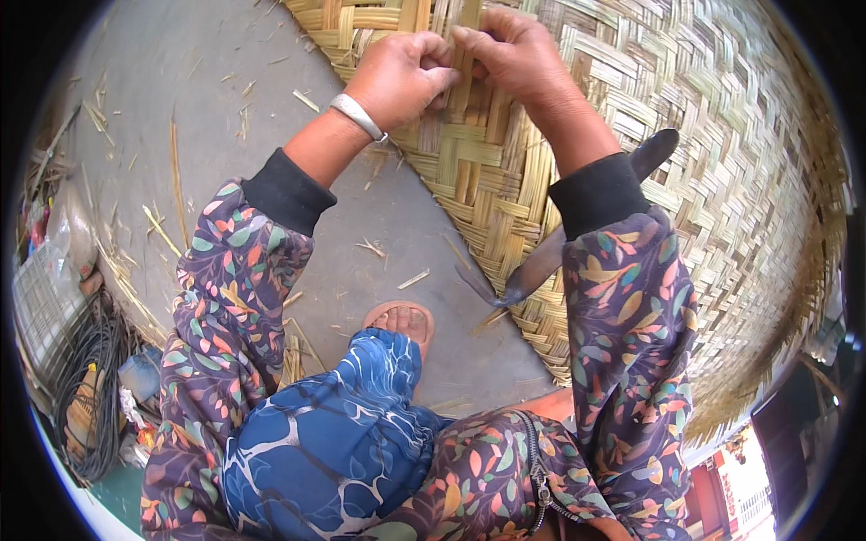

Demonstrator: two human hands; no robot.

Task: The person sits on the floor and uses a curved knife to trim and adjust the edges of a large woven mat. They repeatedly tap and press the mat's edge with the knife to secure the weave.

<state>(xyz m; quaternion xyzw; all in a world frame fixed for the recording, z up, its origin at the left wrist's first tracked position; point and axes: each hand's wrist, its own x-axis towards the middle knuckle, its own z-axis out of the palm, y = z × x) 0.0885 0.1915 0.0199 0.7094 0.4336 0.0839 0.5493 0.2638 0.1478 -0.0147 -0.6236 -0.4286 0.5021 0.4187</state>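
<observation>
Bamboo mat [631, 162], big and woven from flat yellow and green strips, lies on the grey ground [180, 72] and fills the top and right side of the view. Its slanted edge runs from the top middle down toward the person's knees. Both hands are up at the top, close together and touching, right on the mat near that edge. The left hand [397, 77] has its fingers curled tight, pinching one upright bamboo strip [463, 68] between thumb and fingers. A silver bracelet [358, 115] sits on that wrist. The right hand [519, 59] is bent over the same spot, with its fingers closed and pressing on that strip from the other side. Both arms wear dark sleeves with colourful leaves and black cuffs. A dark knife [577, 221] with a curved blade lies on the mat, partly hidden under the right arm, with its tip near the mat's edge. Down below, a foot in a sandal [401, 320] rests on the ground beside the mat, above a blue patterned knee. Small bits of bamboo are scattered on the ground. Black cables [90, 397] lie coiled at the far left.
</observation>
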